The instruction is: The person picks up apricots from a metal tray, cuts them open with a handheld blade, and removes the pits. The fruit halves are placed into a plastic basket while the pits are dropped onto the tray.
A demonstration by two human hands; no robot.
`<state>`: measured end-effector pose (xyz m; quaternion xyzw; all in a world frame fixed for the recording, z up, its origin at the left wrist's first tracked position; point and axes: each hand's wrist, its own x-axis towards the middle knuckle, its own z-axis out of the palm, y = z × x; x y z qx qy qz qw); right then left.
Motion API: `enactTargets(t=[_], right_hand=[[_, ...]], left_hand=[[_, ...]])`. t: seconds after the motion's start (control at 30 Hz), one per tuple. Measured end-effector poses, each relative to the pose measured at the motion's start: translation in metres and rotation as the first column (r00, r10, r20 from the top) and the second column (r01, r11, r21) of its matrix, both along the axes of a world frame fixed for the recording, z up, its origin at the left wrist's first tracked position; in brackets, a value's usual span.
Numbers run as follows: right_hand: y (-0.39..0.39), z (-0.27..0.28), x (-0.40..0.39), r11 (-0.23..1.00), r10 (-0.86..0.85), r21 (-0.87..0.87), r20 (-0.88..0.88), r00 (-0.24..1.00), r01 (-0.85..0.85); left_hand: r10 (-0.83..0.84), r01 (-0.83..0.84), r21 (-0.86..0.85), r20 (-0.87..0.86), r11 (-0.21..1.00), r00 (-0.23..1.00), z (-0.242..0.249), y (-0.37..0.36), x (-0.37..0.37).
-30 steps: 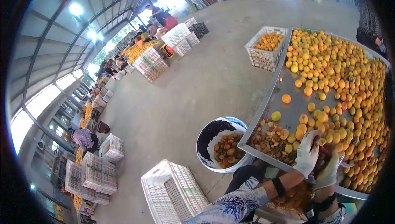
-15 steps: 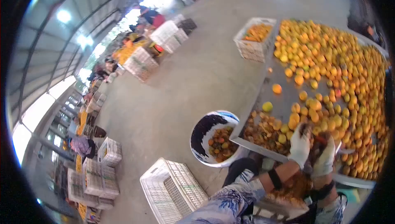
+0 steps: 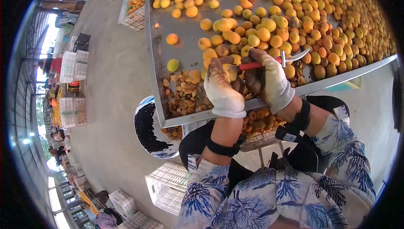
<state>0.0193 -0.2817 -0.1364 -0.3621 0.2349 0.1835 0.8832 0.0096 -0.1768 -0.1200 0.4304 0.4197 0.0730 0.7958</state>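
Note:
My right hand (image 3: 272, 79), in a white glove with dark-stained fingers, is closed around the red handle of a knife (image 3: 251, 66). Its curved metal blade sticks out to the right, over the fruit. Close by on the left, my gloved left hand (image 3: 221, 88) curls around a yellow apricot (image 3: 229, 75), partly hidden by the fingers. The handle's thin far end points at this apricot. Both hands are over the near edge of a metal table (image 3: 168, 54) spread with many loose apricots (image 3: 263, 33). Apricot pits (image 3: 187, 92) are heaped in its near left corner.
Below the table's left corner stands a white bucket (image 3: 143, 145) with dark staining and fruit scraps inside. A crate of apricot halves (image 3: 252, 121) is under my hands. A white plastic crate (image 3: 166, 195) lies on the floor; another crate (image 3: 134, 16) stands beyond the table. People and stacked crates line the left.
The view has turned right and down, bringing my lap and sleeves into sight. Both hands stay close together at the table edge; the red handle and curved blade show more plainly.

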Motion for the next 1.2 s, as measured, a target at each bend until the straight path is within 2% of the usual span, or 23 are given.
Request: enactTargets(t=[0.1, 0.17, 0.27, 0.33, 0.37, 0.4, 0.47, 0.53, 0.57, 0.6, 0.63, 0.67, 0.7, 0.73, 0.77, 0.8, 0.87, 0.9, 0.93, 1.0, 1.03, 1.07, 1.2], right_hand=[[0.001, 0.002, -0.001, 1.0, -0.007, -0.027, 0.091, 0.996, 0.009], [0.002, 0.007, -0.001, 0.999, -0.033, -0.01, 0.061, 0.998, 0.033], [-0.006, -0.003, 0.001, 0.999, 0.028, 0.019, 0.11, 0.994, -0.03], [-0.001, 0.005, 0.003, 1.0, -0.011, 0.0, 0.122, 0.992, 0.012], [0.002, 0.021, 0.003, 0.999, -0.05, 0.003, 0.02, 0.999, 0.05], [-0.001, 0.018, 0.003, 0.999, -0.055, 0.001, 0.016, 0.998, 0.055], [-0.008, 0.011, 0.005, 0.996, 0.083, 0.035, 0.072, 0.994, -0.086], [-0.011, 0.0, 0.011, 0.997, 0.065, 0.033, 0.06, 0.996, -0.067], [-0.021, -0.024, 0.02, 0.869, 0.252, 0.366, 0.255, 0.934, -0.334], [-0.021, -0.02, 0.023, 0.569, 0.33, 0.581, 0.488, 0.808, -0.583], [-0.03, -0.013, 0.014, 0.76, 0.315, 0.465, 0.347, 0.883, -0.454], [-0.024, 0.003, 0.009, 0.759, 0.317, 0.465, 0.347, 0.882, -0.456], [-0.012, 0.018, 0.008, 0.909, 0.253, 0.271, 0.244, 0.936, -0.316], [-0.004, 0.025, 0.009, 0.986, 0.153, 0.046, 0.165, 0.974, -0.163], [-0.008, 0.026, 0.017, 0.96, 0.268, -0.004, 0.287, 0.92, -0.278], [-0.008, 0.029, 0.014, 0.96, 0.268, -0.001, 0.292, 0.918, -0.28], [-0.008, 0.045, 0.006, 0.952, 0.246, -0.257, 0.316, 0.916, -0.167], [-0.003, 0.046, 0.011, 0.939, 0.225, -0.314, 0.268, 0.937, -0.136], [-0.001, 0.047, 0.011, 0.939, 0.232, -0.312, 0.273, 0.934, -0.143], [-0.007, 0.05, 0.007, 0.91, 0.206, -0.403, 0.246, 0.947, -0.093], [-0.013, 0.052, 0.009, 0.848, 0.296, -0.507, 0.212, 0.931, -0.154], [-0.013, 0.051, 0.008, 0.847, 0.293, -0.509, 0.207, 0.933, -0.153], [-0.009, 0.03, 0.008, 0.809, 0.255, -0.587, 0.359, 0.898, 0.005]], left_hand=[[-0.116, 0.124, -0.059, 0.114, 0.991, 0.987, -0.012, 0.009, -0.002], [-0.176, 0.184, -0.026, 0.181, 0.983, 0.968, -0.018, 0.012, -0.004], [-0.086, 0.093, -0.089, 0.086, 0.992, 0.993, -0.019, 0.012, -0.004], [-0.135, 0.145, -0.089, 0.11, 0.985, 0.985, -0.013, 0.009, -0.004], [-0.147, 0.158, -0.099, 0.105, 0.982, 0.983, -0.012, 0.009, -0.004], [-0.16, 0.17, -0.11, 0.101, 0.979, 0.982, -0.009, 0.009, -0.005], [-0.171, 0.178, -0.105, 0.067, 0.978, 0.983, 0.002, 0.005, -0.006], [-0.18, 0.183, -0.098, 0.035, 0.978, 0.983, -0.006, 0.015, -0.008], [-0.364, 0.468, -0.352, 0.324, 0.811, 0.873, -0.027, 0.035, -0.008], [-0.403, 0.728, -0.464, 0.62, 0.504, 0.674, -0.031, 0.046, -0.007], [-0.541, 0.779, -0.341, 0.572, 0.527, 0.616, -0.035, 0.051, -0.003], [-0.538, 0.777, -0.342, 0.573, 0.528, 0.618, -0.02, 0.039, -0.001], [-0.398, 0.452, -0.359, 0.216, 0.817, 0.891, 0.005, 0.017, 0.002], [-0.108, 0.077, -0.211, -0.143, 0.974, 0.984, 0.018, 0.004, 0.003], [-0.095, 0.081, -0.184, -0.069, 0.98, 0.993, 0.019, 0.004, 0.002], [-0.092, 0.079, -0.179, -0.065, 0.981, 0.994, 0.015, 0.008, -0.001], [-0.264, 0.345, -0.145, 0.398, 0.927, 0.878, 0.003, 0.021, -0.003], [-0.203, 0.316, -0.175, 0.468, 0.932, 0.86, -0.003, 0.018, -0.001], [-0.198, 0.308, -0.171, 0.471, 0.936, 0.86, -0.008, 0.02, 0.0], [-0.098, 0.287, -0.336, 0.481, 0.897, 0.871, -0.011, 0.021, 0.0], [-0.099, 0.287, -0.339, 0.478, 0.896, 0.873, -0.011, 0.021, 0.0], [-0.106, 0.305, -0.313, 0.523, 0.899, 0.846, -0.01, 0.02, -0.001], [-0.095, 0.268, -0.223, 0.575, 0.937, 0.813, -0.004, 0.016, -0.004]])
